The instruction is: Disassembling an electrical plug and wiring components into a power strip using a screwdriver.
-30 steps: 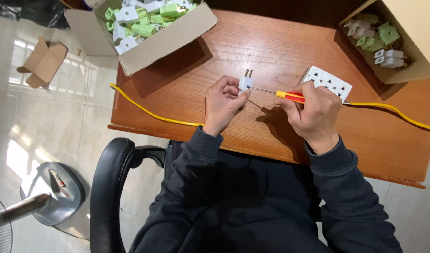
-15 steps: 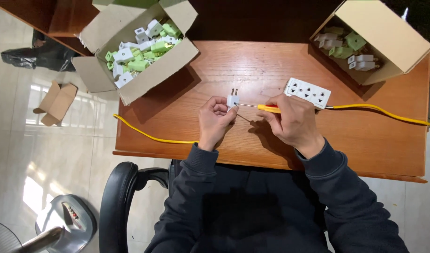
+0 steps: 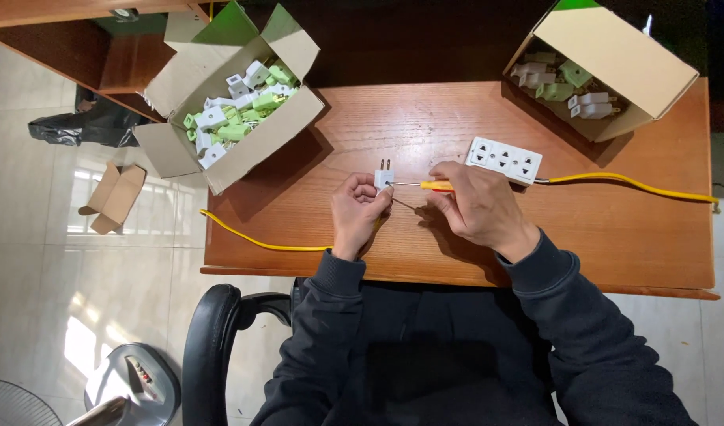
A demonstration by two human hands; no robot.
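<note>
My left hand (image 3: 357, 211) pinches a small white two-pin plug (image 3: 384, 177), pins pointing away from me, above the wooden desk (image 3: 614, 237). My right hand (image 3: 476, 207) grips a screwdriver (image 3: 433, 186) with a yellow and red handle; its thin metal shaft reaches left and its tip touches the plug. A yellow cable (image 3: 259, 239) runs from under my left hand off the desk's left edge.
A white three-outlet power strip (image 3: 504, 160) with a yellow cord (image 3: 638, 184) lies just beyond my right hand. Two open cardboard boxes of white and green plugs stand at the back left (image 3: 243, 110) and back right (image 3: 606, 71). A black chair arm (image 3: 212, 339) is below.
The view has shifted so the desk and boxes sit lower and more centred. Both hands stay together on the plug and screwdriver; the screwdriver tip stays at the plug.
</note>
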